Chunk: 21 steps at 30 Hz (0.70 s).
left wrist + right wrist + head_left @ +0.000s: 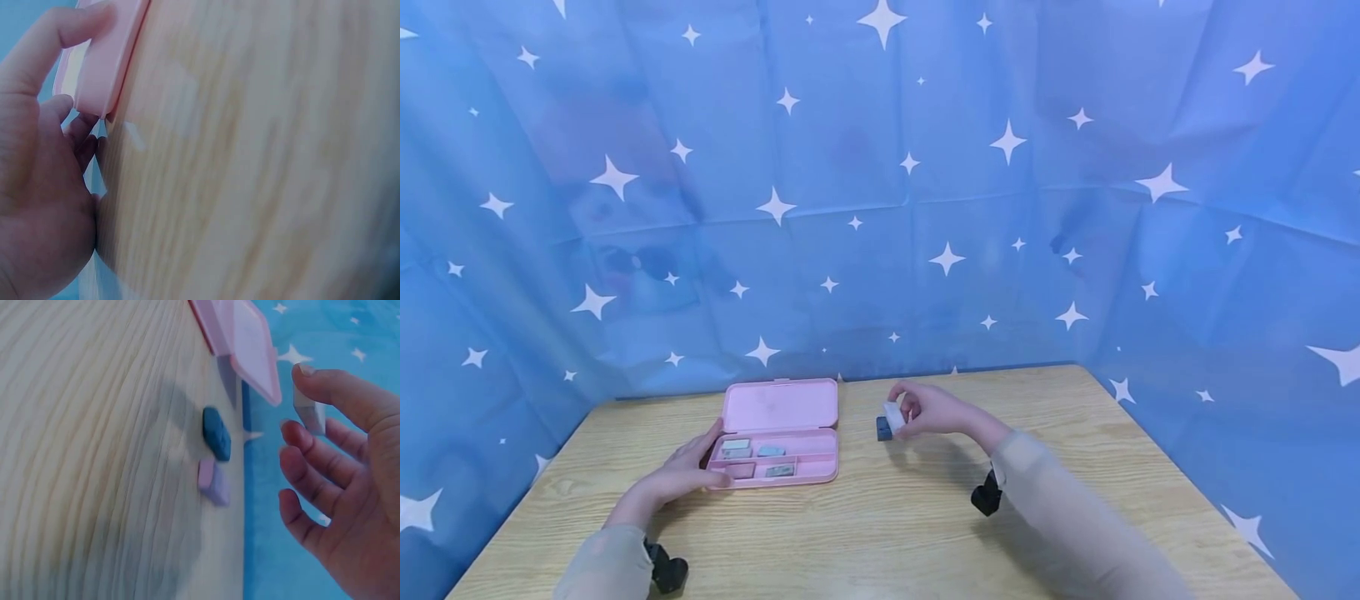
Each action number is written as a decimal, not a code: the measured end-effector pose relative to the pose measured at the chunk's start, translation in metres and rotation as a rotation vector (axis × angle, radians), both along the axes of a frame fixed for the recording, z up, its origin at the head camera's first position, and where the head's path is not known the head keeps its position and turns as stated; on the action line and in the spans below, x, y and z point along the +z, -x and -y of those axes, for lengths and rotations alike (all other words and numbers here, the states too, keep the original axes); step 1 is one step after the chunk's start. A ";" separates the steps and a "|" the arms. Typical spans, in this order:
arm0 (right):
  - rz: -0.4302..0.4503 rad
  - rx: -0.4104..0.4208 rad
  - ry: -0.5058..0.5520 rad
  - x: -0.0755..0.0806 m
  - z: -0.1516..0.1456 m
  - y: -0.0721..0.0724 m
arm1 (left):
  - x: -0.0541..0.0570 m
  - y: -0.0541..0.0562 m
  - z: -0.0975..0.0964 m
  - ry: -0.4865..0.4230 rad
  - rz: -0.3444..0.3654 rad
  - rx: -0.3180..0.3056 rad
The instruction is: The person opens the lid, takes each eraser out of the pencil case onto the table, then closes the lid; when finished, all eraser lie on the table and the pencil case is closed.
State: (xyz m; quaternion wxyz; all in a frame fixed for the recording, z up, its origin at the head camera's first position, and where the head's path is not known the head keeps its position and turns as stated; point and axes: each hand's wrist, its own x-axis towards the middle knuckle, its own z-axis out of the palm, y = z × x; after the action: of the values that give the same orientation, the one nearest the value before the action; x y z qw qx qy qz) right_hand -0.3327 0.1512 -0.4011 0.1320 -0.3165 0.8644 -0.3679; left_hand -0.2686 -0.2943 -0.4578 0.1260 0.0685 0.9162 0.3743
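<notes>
A pink plastic case [829, 467] lies open on the table, its lid [780, 405] folded back. My left hand [676, 477] grips the case's left end, thumb at the near corner and fingers along the side. Above the table to the right, my right hand [936, 411] pinches a small white block [309, 414] between thumb and fingers. Beneath it a dark blue block [216, 434] rests on the table beside a purple block [214, 483]; the purple one is hidden in the head view.
Inside the case's compartments sit a pale block [736, 446], a light blue piece [771, 451], a pink block [741, 471] and a grey-green piece [780, 470]. A blue star-patterned curtain [865, 317] stands behind the wooden table [850, 542].
</notes>
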 end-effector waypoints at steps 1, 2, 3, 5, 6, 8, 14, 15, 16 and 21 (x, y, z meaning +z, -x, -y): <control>-0.004 -0.005 -0.003 0.000 -0.003 0.000 | 0.000 0.000 0.000 -0.002 0.001 0.000; -0.011 -0.010 -0.006 -0.001 -0.007 0.000 | 0.001 0.000 -0.001 -0.002 0.002 0.000; -0.015 -0.015 -0.009 -0.001 -0.009 0.000 | 0.001 -0.001 -0.001 -0.006 0.004 0.000; -0.018 -0.021 -0.006 -0.003 -0.015 0.001 | 0.002 -0.002 -0.001 -0.008 0.009 0.002; -0.020 -0.025 -0.004 -0.004 -0.017 0.001 | 0.002 -0.002 -0.002 -0.008 0.011 0.001; -0.022 -0.030 0.005 -0.006 -0.021 0.001 | 0.003 -0.002 -0.001 -0.010 0.014 0.002; -0.025 -0.074 0.004 -0.013 -0.030 0.003 | 0.002 -0.003 0.000 -0.008 0.012 0.006; -0.027 -0.084 0.001 -0.015 -0.031 0.004 | 0.002 -0.004 0.000 -0.006 0.010 0.006; -0.025 -0.093 0.002 -0.016 -0.033 0.004 | 0.002 -0.004 0.000 -0.003 0.010 0.006; -0.015 -0.148 0.007 -0.024 -0.045 0.007 | 0.003 -0.003 -0.002 0.000 0.015 0.012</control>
State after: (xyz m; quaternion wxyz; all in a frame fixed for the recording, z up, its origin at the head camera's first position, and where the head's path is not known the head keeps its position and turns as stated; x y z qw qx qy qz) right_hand -0.3400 0.1958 -0.4256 0.0966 -0.2548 0.8850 -0.3774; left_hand -0.2652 -0.2924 -0.4549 0.1307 0.0602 0.9156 0.3755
